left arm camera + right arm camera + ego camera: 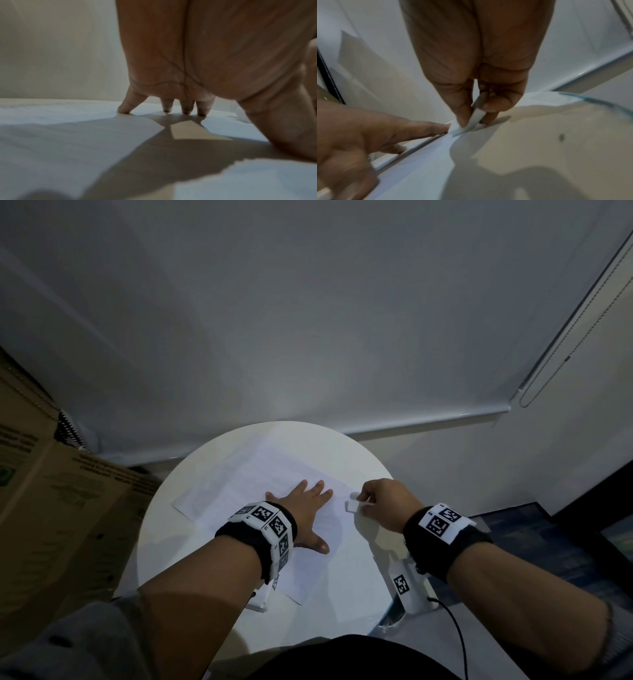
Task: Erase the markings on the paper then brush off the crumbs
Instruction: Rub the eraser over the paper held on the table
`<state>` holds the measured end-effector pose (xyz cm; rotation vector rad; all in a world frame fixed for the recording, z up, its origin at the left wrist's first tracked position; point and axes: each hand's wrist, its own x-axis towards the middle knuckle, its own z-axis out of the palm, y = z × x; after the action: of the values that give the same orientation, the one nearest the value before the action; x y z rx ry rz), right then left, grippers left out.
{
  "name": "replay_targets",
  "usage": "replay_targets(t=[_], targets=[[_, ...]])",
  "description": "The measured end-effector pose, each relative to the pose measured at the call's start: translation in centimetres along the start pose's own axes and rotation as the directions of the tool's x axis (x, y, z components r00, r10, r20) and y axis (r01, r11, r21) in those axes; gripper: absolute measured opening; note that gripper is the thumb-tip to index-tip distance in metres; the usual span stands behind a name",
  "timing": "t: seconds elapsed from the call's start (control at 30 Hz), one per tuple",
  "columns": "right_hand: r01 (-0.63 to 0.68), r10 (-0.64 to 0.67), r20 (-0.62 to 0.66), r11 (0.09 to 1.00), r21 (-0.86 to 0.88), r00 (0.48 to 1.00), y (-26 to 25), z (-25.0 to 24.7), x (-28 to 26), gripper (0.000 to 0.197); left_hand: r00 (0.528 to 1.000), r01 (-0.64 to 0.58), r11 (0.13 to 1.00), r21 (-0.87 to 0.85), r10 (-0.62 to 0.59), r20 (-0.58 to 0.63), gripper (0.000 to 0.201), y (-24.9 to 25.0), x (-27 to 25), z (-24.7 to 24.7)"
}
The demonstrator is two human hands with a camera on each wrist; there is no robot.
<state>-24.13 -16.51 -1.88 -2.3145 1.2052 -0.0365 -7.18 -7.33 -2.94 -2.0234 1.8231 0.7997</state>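
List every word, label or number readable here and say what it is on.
None can be quoted.
Cardboard box: green print, too blurred.
Paper: faint lines, too faint to read.
Left wristband and right wristband: square black-and-white code tags with tiny digits, too small to read.

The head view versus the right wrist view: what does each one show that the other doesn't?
Only the head view shows the whole round table, the cardboard boxes at left, both tagged wristbands and the full sheet of paper.

Only the right wrist view shows close up how the thumb and fingers pinch the white eraser at the paper's edge.

Both show the right hand holding the eraser and the left hand spread flat on the paper.
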Motion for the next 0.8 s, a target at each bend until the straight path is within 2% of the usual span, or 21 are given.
replay_targets(t=[0.07,0.2,0.37,0.63,0.8], targets=[[-0.004,0.004,-0.012,1.0,-0.007,1.0,0.0,0.0,0.1,0.016,1.0,-0.001,1.0,0.007,0.001,-0.007,0.108,0.0,0.0,0.0],[0.117,-0.106,0.163,0.991,-0.063,0.981,-0.8,0.9,-0.7,0.017,1.0,0.001,1.0,0.015,-0.001,-0.009,0.109,0.0,0.1,0.2],[0.01,-0.01,-0.006,0.998,-0.069,1.0,0.0,0.3,0.6,0.018,1.0,-0.001,1.0,0.024,0.002,-0.015,0.107,0.1,-0.2,0.0],[0.006,-0.008,-0.013,0.994,-0.112,1.0,0.5,-0.9,1.8,0.019,0.997,-0.056,0.994,0.093,0.051,0.063,0.111,-0.5,-0.7,0.4],[0.014,-0.014,0.02,1.0,0.011,1.0,0.6,-1.0,0.9,0.021,0.999,-0.035,0.997,0.074,0.032,0.038,0.112,-0.1,-0.5,0.8]])
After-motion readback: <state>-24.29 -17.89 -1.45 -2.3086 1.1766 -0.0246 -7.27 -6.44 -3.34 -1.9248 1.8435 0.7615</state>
